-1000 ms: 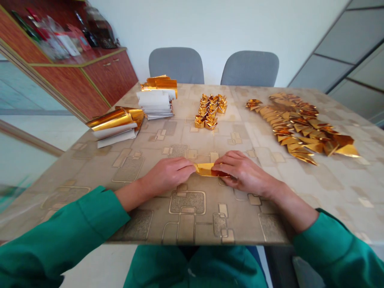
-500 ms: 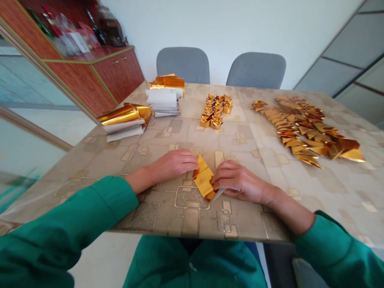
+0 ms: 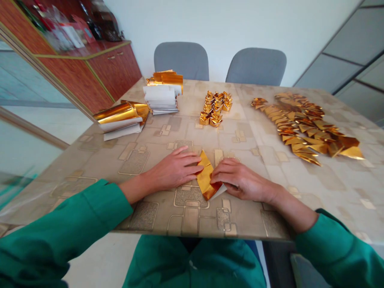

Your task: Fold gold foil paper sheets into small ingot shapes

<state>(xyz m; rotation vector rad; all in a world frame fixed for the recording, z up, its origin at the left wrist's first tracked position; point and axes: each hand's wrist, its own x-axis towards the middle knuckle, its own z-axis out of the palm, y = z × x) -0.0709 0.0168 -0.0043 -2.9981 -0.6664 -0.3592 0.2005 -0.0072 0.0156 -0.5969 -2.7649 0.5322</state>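
The **left hand** (image 3: 172,169) is open and lies flat on the table, with its fingers spread. Its fingertips touch the left side of the **gold paper** (image 3: 205,177). The **right hand** (image 3: 241,180) is bent and closed a little, and it holds the paper's right side between its fingers and the table.

The paper sits between the two hands. It is folded into a long, pointy shape and tilts across the **table** (image 3: 264,212). A **white edge** (image 3: 219,192) pokes out near the right hand.

Ahead of the left hand are a **short stack** (image 3: 121,121) and a **tall stack** (image 3: 162,94) of gold and white sheets. Straight ahead of the hands is a small group of **gold ingots** (image 3: 214,108), folded from paper. Ahead of the right hand lies a big **pile of gold triangles** (image 3: 303,130). **Green sleeves** (image 3: 69,216) cover both arms down to the wrists. Two **gray chairs** (image 3: 181,60) stand past the far side of the table.
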